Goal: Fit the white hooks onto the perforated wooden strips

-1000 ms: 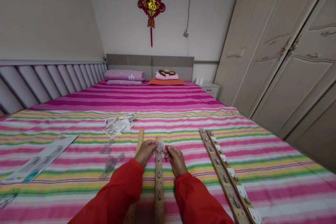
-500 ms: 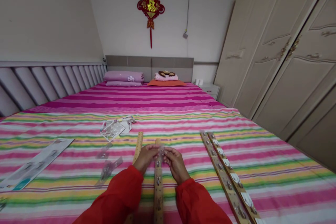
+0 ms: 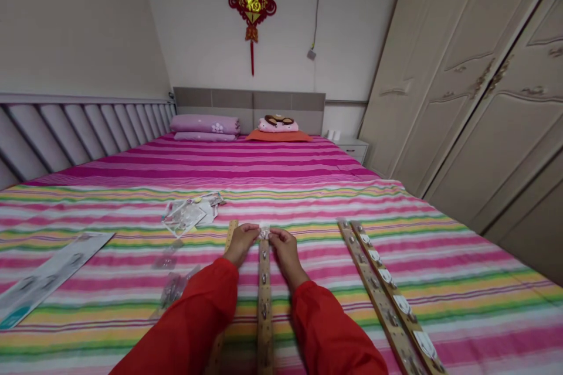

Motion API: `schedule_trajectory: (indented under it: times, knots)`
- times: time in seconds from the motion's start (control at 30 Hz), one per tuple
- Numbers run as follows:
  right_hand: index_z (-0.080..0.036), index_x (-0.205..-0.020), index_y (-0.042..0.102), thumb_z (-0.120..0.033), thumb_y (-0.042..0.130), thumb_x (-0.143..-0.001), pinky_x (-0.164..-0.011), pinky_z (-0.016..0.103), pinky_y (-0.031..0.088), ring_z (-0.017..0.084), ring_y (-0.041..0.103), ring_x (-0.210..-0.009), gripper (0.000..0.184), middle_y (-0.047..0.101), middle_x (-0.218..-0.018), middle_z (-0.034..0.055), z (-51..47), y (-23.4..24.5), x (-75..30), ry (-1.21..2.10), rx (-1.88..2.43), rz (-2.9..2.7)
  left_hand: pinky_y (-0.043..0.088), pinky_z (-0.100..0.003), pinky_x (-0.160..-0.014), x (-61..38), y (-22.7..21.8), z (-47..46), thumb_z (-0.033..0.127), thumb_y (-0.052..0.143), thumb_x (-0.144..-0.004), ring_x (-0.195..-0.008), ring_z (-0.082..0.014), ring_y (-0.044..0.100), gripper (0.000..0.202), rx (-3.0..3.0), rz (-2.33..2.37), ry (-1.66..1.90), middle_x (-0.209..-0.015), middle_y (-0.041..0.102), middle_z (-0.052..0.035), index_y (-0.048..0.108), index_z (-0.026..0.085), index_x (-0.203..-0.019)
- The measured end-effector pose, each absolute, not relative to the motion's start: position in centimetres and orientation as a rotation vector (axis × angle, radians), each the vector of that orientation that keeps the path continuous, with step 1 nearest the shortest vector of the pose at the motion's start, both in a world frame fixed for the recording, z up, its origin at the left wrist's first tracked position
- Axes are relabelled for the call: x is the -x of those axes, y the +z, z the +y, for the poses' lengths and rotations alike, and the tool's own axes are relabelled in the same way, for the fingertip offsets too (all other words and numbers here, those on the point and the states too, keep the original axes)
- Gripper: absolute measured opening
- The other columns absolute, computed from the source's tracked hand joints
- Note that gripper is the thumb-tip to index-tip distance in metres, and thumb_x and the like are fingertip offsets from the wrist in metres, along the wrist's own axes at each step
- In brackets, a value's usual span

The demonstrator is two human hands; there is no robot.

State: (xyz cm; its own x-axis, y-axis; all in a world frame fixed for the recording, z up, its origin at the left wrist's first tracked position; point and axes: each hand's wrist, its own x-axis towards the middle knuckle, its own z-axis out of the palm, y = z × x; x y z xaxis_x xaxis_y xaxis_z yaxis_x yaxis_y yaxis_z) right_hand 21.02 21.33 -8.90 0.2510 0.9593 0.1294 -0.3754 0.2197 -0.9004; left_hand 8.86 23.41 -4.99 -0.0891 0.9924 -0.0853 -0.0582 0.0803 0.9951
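A long wooden strip (image 3: pixel 265 296) with metal hooks along it lies lengthwise in front of me. At its far end a small clear plastic piece with a metal hook (image 3: pixel 264 233) is pinched between both hands, low over the strip or against it. My left hand (image 3: pixel 243 242) grips it from the left, fingers closed. From the other side my right hand (image 3: pixel 285 249) closes on it with thumb and fingertips. Partly under my left arm is a second wooden strip (image 3: pixel 231 229) with holes. Left of that arm lie clear adhesive hooks (image 3: pixel 172 290).
On the right lie two more strips, one with metal hooks (image 3: pixel 373 281) and one with white pieces (image 3: pixel 402 303). A heap of opened packaging (image 3: pixel 193 215) is at back left. A long packaged card (image 3: pixel 53 272) lies farther left on the striped bedsheet (image 3: pixel 308 199).
Both hands have moved away from me along the strip, carrying the clear hook piece to its far end. More hooks on the strip now show between my arms.
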Motion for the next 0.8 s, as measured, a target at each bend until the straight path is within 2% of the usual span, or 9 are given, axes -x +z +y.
schedule_trajectory:
  times: [0.33,0.57,0.8]
  knots:
    - [-0.019,-0.074,0.073,-0.021,0.065,-0.059,-0.066,0.030,0.049,0.018,0.062,-0.065,0.017,0.072,-0.068,0.0015,22.0,-10.6,-20.9,1.055,0.926,-0.866,0.037,-0.024,-0.052,-9.1,-6.7,24.2,0.025,0.067,-0.047,-0.049,-0.0106,0.050,0.018,-1.098,1.267,1.258,-0.047,0.055,0.0033,0.062,0.014,-0.060]
    - [-0.019,-0.069,0.071,-0.017,0.062,-0.057,-0.058,0.026,0.046,0.015,0.058,-0.057,0.015,0.068,-0.060,-0.0012,21.8,-10.2,-20.8,1.046,0.985,-0.862,0.039,-0.023,-0.052,-9.1,-7.7,24.4,0.022,0.066,-0.049,-0.049,-0.0108,0.052,0.016,-1.095,1.283,1.257,-0.049,0.058,0.0034,0.062,0.014,-0.062]
    - [-0.019,-0.067,0.070,-0.018,0.063,-0.057,-0.055,0.026,0.045,0.015,0.056,-0.054,0.013,0.066,-0.057,-0.0019,21.8,-10.3,-20.8,1.047,1.020,-0.867,0.042,-0.024,-0.056,-8.9,-8.9,25.0,0.017,0.067,-0.051,-0.058,-0.0140,0.058,0.016,-1.100,1.340,1.226,-0.054,0.060,0.0019,0.064,0.014,-0.066]
